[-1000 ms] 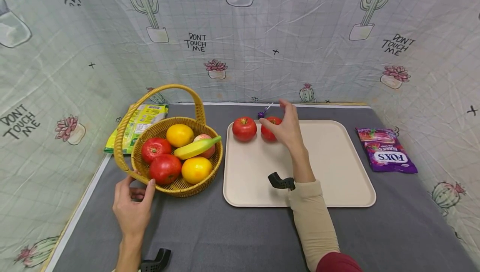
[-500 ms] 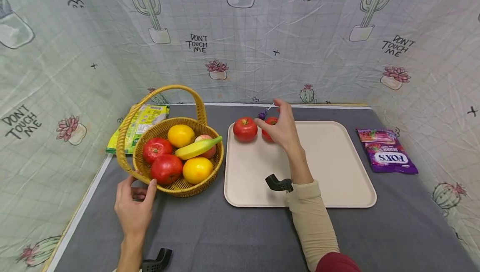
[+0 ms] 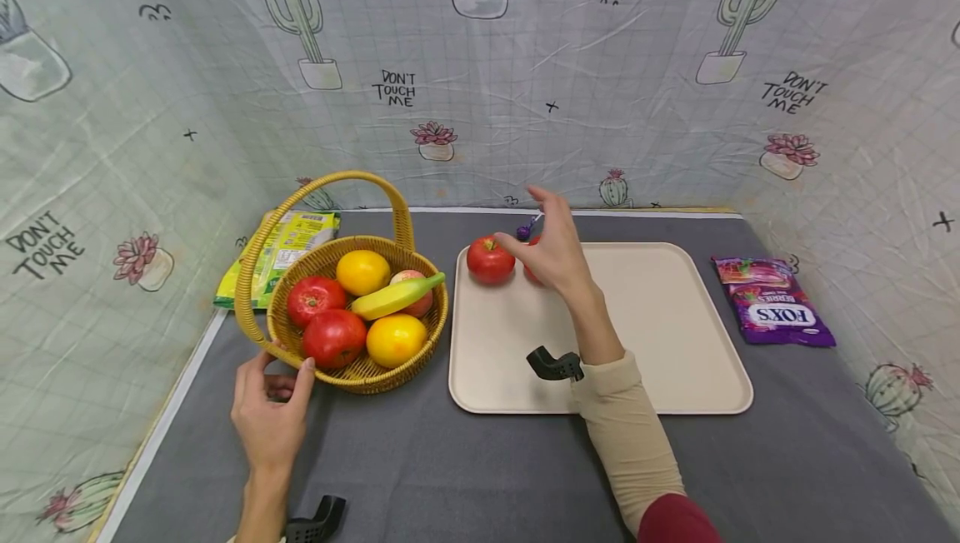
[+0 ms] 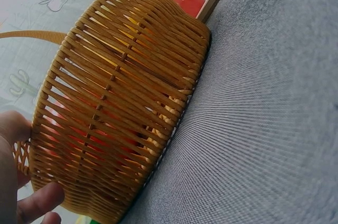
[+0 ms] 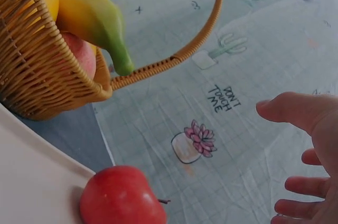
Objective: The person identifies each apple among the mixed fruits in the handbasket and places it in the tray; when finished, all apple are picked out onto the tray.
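At the near left of the yellow wicker basket [image 3: 352, 386], my left hand [image 3: 272, 414] grips the rim by the base of the handle; the left wrist view shows thumb and fingers around that rim [image 4: 38, 108]. Inside are two red fruits [image 3: 334, 338], two yellow-orange fruits [image 3: 395, 340], a banana [image 3: 390, 299] and a partly covered peach [image 3: 417, 297]. My right hand [image 3: 557, 253], thumb and fingers spread with nothing between them, is above the beige tray [image 3: 645, 335]. A red apple [image 3: 491, 261] sits at the tray's far left corner; a second apple [image 3: 534, 264] beside it is mostly hidden behind the hand.
A purple-wrapped lollipop [image 3: 523, 232] lies behind the tray. To the tray's right is a purple Fox's candy bag [image 3: 772, 301]. A yellow-green packet [image 3: 296, 235] lies behind the basket. Printed cloth walls [image 3: 480, 68] enclose the grey table [image 3: 420, 468] at the back and sides.
My right hand has shifted left and slightly away from me, now covering more of the second apple and nearing the first one. My left hand has stayed on the basket rim.
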`<state>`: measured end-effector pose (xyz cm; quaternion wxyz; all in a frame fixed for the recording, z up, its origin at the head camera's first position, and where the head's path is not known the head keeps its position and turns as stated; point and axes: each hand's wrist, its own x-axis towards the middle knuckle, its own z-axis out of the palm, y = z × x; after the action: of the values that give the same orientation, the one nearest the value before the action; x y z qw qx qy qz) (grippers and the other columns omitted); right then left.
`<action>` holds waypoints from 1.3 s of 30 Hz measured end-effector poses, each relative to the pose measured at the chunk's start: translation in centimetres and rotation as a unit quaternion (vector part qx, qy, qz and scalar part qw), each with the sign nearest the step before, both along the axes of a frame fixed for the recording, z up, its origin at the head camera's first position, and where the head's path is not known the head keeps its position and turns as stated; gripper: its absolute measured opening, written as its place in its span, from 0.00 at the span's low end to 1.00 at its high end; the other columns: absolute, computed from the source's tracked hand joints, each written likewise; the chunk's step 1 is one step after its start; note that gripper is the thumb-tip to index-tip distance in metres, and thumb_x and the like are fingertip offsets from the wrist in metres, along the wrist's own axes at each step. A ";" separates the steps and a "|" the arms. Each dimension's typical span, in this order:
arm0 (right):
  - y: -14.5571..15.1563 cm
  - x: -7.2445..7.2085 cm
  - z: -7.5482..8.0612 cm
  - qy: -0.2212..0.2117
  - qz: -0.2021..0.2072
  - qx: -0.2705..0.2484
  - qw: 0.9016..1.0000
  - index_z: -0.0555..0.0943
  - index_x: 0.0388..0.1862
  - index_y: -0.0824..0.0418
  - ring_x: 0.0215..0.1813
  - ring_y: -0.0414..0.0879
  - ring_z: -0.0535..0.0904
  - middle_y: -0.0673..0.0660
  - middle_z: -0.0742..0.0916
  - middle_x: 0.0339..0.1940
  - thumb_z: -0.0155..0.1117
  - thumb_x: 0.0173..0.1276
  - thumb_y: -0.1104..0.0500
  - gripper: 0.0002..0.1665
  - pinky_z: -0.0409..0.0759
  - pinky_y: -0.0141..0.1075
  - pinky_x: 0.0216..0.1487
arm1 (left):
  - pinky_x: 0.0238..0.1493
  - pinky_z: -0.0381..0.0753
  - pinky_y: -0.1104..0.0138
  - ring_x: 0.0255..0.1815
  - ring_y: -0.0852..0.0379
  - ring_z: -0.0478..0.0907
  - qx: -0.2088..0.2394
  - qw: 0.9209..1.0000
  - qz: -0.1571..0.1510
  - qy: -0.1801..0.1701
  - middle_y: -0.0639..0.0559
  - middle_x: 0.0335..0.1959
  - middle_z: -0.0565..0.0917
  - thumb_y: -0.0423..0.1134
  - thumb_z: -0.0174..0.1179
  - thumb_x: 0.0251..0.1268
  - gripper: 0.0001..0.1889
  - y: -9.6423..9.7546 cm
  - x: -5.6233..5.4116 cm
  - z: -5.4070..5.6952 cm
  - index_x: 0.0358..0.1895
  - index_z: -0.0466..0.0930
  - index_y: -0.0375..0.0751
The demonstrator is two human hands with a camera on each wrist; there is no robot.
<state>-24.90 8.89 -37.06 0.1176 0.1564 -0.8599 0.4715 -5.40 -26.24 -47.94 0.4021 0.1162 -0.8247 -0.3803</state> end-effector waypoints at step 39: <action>-7.5 3.0 2.7 0.088 0.136 0.088 0.983 0.65 0.74 0.59 0.74 0.53 0.65 0.60 0.70 0.72 0.73 0.62 0.46 0.46 0.67 0.47 0.75 | 0.33 0.72 0.87 0.27 0.78 0.72 -0.004 1.000 -0.005 0.011 0.49 0.41 0.79 0.34 0.73 0.55 0.26 -0.1 0.0 -0.1 0.58 0.80 0.31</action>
<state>-21.87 1.36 -34.39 0.1131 0.3223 -0.8549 0.3904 -5.40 -26.39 -48.09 0.4092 0.1062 -0.8225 -0.3804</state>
